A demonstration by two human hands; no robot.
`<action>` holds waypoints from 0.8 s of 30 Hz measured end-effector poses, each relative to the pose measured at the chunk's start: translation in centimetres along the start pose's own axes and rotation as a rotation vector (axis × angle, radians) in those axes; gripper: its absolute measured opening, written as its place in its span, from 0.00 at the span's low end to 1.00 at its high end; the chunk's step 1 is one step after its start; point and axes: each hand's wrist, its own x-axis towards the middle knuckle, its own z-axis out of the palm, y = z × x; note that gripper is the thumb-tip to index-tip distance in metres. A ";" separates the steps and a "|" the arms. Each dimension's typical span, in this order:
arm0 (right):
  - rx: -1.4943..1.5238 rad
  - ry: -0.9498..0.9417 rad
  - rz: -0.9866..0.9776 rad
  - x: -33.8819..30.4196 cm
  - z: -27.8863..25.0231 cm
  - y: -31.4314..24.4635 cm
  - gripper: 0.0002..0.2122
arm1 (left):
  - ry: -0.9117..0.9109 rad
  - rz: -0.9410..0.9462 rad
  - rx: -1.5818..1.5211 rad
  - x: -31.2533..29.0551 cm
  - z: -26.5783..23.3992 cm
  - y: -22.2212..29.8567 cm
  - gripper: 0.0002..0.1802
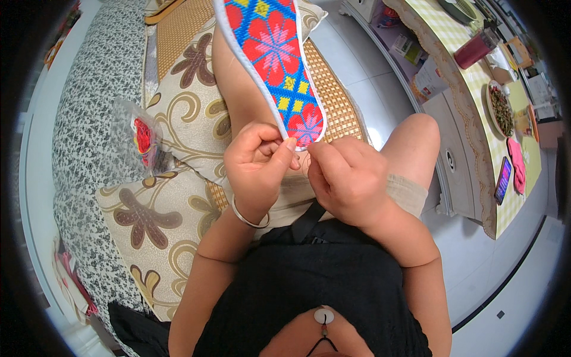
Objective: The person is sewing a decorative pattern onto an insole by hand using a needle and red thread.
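An embroidered insole point(275, 53) with red and pink flowers, yellow diamonds, a blue ground and a white border stretches away from me over my bent leg. My left hand point(256, 163) pinches its rounded near end between thumb and fingers. Right beside it, my right hand point(348, 178) is closed at the same edge, thumb and forefinger pressed together. Whatever lies between those fingertips is too small to make out. A clear plastic bag point(128, 119) holding red thread point(143, 138) lies to the left.
Patterned cushions point(140, 217) and a woven mat point(333, 101) lie around my legs on a couch with a floral cover point(89, 119). At right, a table with a checked cloth point(470, 95) carries a dark red bottle point(476, 47), a dish of food point(501, 110), a pink cloth point(516, 166) and a phone point(503, 180).
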 end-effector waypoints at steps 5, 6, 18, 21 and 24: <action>-0.043 -0.029 0.000 -0.1 0.5 -0.3 0.09 | 0.046 -0.009 0.052 -0.5 0.6 0.3 0.06; -0.051 -0.037 -0.009 -0.1 0.7 -0.3 0.09 | 0.045 0.035 0.101 -0.5 0.5 -0.1 0.06; -0.010 -0.010 0.037 -0.2 0.6 -0.1 0.09 | 0.036 -0.015 -0.096 -0.4 0.4 -0.7 0.05; 0.045 0.184 0.071 0.3 0.0 1.0 0.06 | 0.038 0.017 -0.195 0.2 -0.1 -0.3 0.06; 0.471 0.142 0.485 -0.3 -0.6 2.3 0.05 | 0.014 -0.029 -0.281 0.5 -0.7 0.8 0.07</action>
